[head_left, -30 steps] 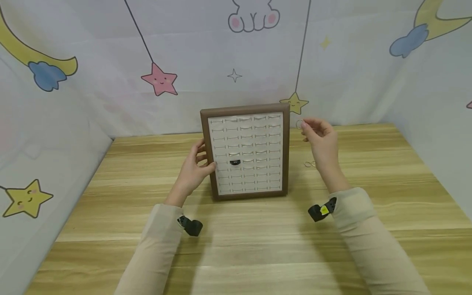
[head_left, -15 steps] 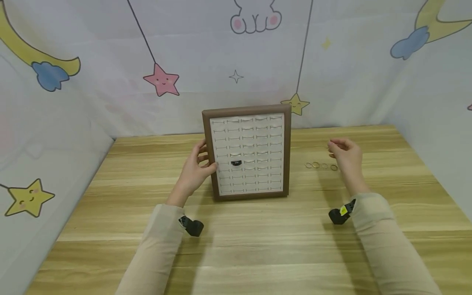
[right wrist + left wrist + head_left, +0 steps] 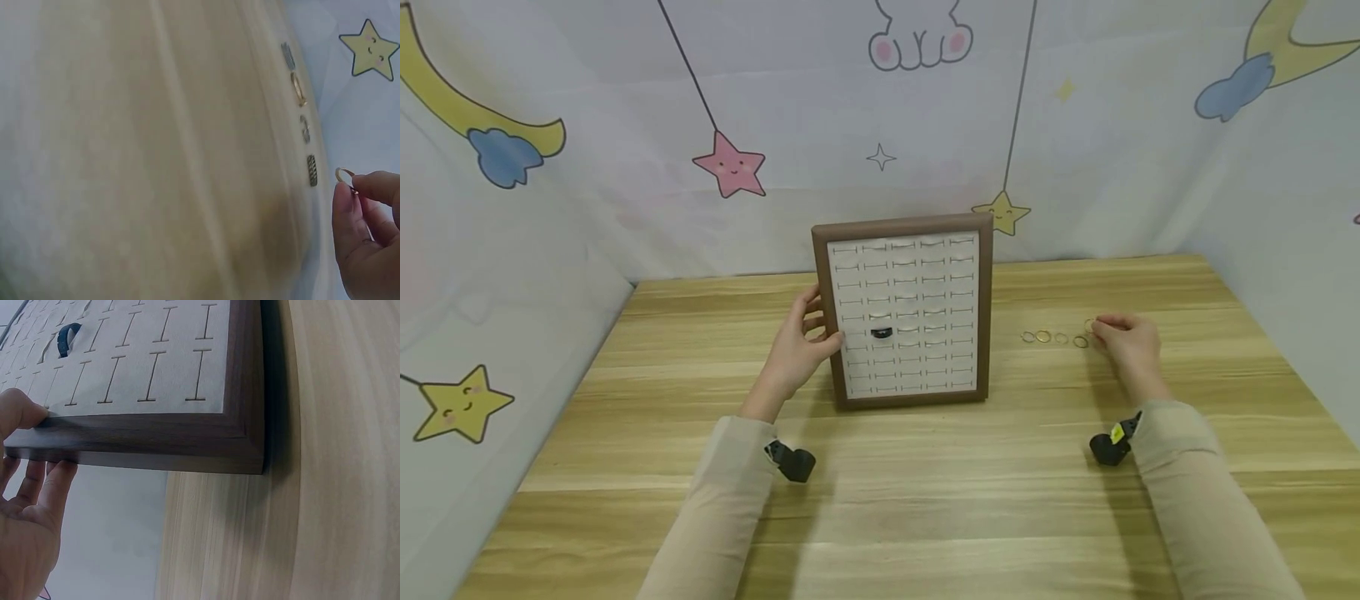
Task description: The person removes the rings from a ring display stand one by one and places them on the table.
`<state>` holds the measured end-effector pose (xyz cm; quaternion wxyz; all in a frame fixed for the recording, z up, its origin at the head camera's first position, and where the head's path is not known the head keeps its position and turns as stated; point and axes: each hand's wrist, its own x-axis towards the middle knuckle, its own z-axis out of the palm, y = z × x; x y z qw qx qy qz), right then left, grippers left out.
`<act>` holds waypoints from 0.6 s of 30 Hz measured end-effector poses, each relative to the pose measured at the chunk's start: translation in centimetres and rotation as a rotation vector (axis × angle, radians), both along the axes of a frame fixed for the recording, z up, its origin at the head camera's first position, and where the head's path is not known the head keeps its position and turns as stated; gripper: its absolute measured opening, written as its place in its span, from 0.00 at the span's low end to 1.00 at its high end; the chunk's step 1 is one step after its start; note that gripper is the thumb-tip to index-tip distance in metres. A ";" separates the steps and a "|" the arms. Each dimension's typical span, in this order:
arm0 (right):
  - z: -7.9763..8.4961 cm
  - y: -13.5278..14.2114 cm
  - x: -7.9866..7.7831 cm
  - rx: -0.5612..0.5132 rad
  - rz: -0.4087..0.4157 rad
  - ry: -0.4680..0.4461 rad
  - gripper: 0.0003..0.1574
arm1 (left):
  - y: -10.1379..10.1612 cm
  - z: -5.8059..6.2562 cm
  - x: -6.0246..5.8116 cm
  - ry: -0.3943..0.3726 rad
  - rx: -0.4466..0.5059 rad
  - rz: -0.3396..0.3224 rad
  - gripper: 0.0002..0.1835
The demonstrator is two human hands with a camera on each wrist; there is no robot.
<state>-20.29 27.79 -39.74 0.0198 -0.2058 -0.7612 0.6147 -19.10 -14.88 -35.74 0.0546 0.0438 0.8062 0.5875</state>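
My left hand (image 3: pixel 795 348) grips the left side of a brown-framed ring display board (image 3: pixel 902 225), thumb on the front edge and fingers behind. The board stands tilted back on the table, its pale face lined with rows of slits. One black ring (image 3: pixel 64 339) sits in a slit left of centre. Between thumb and fingertips, my right hand (image 3: pixel 1129 346) pinches a gold ring (image 3: pixel 338 175), low over the table at the right end of a row of loose rings. That row includes a gold ring (image 3: pixel 1043 337) and a dark patterned ring (image 3: pixel 312 170).
The wood-grain table (image 3: pixel 880 500) meets a white cloth backdrop (image 3: pixel 805 100) printed with stars and moons. The loose rings lie to the right of the board. Each wrist carries a small black camera (image 3: pixel 793 463).
My right hand has moved right and down from beside the board's upper right, carrying the gold ring to the end of the row of rings. My left hand keeps its grip on the board.
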 end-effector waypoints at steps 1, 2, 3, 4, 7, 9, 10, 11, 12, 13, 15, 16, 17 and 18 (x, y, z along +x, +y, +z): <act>-0.1 0.2 0.0 -0.021 -0.006 -0.008 0.06 | 0.0 0.0 0.0 -0.001 0.002 0.000 0.43; -0.3 0.4 0.0 -0.026 -0.012 -0.019 0.06 | 0.0 0.0 0.0 -0.002 0.004 0.000 0.43; -0.4 0.5 0.0 -0.024 -0.015 -0.025 0.06 | 0.0 -0.1 0.0 -0.002 0.004 -0.001 0.43; -0.6 0.7 0.0 -0.014 -0.014 -0.030 0.08 | 0.0 -0.1 0.0 -0.003 0.006 -0.001 0.43; -0.9 1.0 0.0 0.061 0.008 -0.048 0.18 | 0.0 -0.1 0.0 -0.004 0.006 0.000 0.43; -1.0 1.2 0.0 0.089 0.022 -0.053 0.24 | 0.0 -0.1 0.1 -0.004 0.005 0.000 0.43; -1.0 1.2 0.0 0.095 0.026 -0.054 0.26 | 0.0 -0.1 0.1 -0.003 0.004 0.000 0.43; -1.0 1.3 0.0 0.098 0.028 -0.056 0.27 | 0.0 -0.1 0.1 -0.003 0.004 0.000 0.43; -1.1 1.3 0.0 0.102 0.030 -0.057 0.27 | 0.0 0.0 0.1 -0.002 0.002 0.000 0.43; -1.1 1.3 0.0 0.099 0.029 -0.059 0.27 | 0.0 0.0 0.1 -0.002 0.003 0.000 0.43; -1.1 1.4 0.0 0.101 0.029 -0.063 0.25 | 0.0 0.0 0.1 0.002 0.001 -0.001 0.43; -1.1 1.4 -0.1 0.101 0.031 -0.065 0.24 | 0.0 -0.1 0.1 0.004 0.001 -0.001 0.43; -1.1 1.4 -0.1 0.104 0.034 -0.066 0.24 | 0.0 -0.1 0.0 0.006 0.002 -0.002 0.43; -1.1 1.4 -0.1 0.103 0.036 -0.066 0.23 | 0.0 0.0 0.0 0.007 0.004 -0.002 0.43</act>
